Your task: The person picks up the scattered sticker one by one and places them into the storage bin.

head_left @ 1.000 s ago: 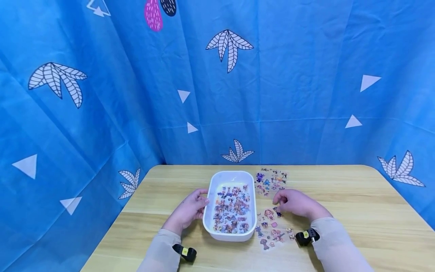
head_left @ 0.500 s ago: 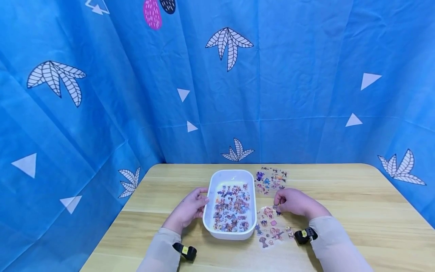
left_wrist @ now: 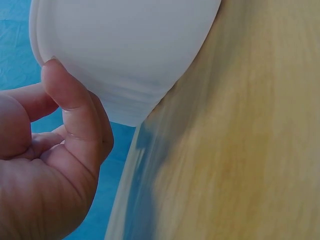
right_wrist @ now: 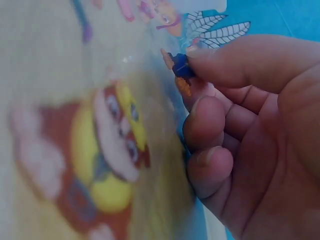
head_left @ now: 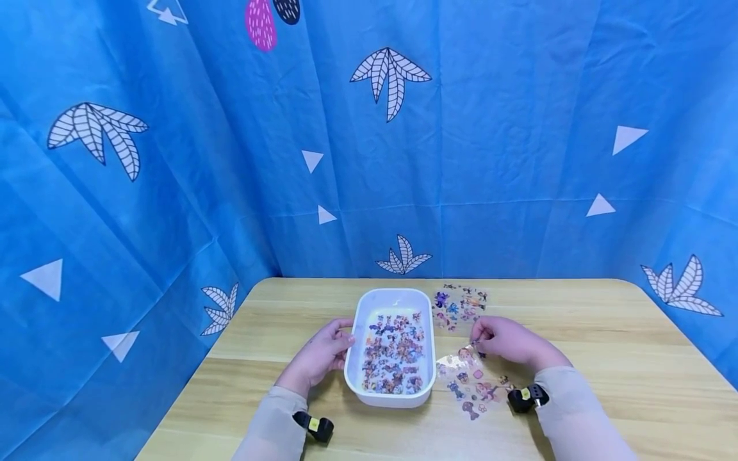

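Right grip [head_left: 507, 340] pinches the sticker sheet [head_left: 478, 388] (left grip [head_left: 319, 354] holds the tray [head_left: 392, 402]).

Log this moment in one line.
left hand: grips white tray | right hand: pinches nearer sticker sheet by edge | farther sheet: on table

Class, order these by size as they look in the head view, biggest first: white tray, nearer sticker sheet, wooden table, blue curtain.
1. Blue curtain
2. Wooden table
3. White tray
4. Nearer sticker sheet

White tub [head_left: 389, 401] common to high head, close left-wrist views
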The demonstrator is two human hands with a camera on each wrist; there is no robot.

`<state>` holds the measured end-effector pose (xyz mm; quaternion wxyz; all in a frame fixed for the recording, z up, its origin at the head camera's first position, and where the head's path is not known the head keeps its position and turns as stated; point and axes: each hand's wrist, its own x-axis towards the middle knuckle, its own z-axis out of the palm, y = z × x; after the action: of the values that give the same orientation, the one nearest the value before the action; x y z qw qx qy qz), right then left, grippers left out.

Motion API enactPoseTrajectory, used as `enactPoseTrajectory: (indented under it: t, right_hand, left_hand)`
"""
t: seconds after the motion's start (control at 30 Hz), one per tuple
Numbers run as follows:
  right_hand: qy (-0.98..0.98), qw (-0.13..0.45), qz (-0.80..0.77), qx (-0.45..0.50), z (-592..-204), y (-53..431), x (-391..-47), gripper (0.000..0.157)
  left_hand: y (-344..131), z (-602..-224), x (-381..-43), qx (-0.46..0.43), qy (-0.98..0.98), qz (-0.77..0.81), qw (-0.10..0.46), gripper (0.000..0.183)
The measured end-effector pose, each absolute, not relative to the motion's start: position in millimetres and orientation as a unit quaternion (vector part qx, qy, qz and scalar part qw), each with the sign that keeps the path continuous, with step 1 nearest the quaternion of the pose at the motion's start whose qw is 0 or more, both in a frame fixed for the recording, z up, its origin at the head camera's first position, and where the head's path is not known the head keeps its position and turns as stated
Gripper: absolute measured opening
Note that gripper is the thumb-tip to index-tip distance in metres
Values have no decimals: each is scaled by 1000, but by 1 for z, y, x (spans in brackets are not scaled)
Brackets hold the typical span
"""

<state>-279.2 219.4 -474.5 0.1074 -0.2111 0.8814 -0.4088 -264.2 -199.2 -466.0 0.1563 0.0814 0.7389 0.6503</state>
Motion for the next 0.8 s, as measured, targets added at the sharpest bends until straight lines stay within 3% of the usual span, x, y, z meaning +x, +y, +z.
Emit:
enactPoseTrajectory:
  t: [0.1, 0.33, 0.8]
  right_hand:
    - [875, 110, -424, -208, -472, 226, -280, 16]
    - [866, 107, -452, -183, -464, 240, -279, 6]
    - [820, 92, -540, -166, -454, 259, -278, 13]
  left_hand:
    - [-199, -465, -265, 84, 741, 649, 152, 49]
    - [-199, -466, -265, 78, 744, 646, 153, 50]
    - [-198, -466, -265, 76, 743, 647, 155, 49]
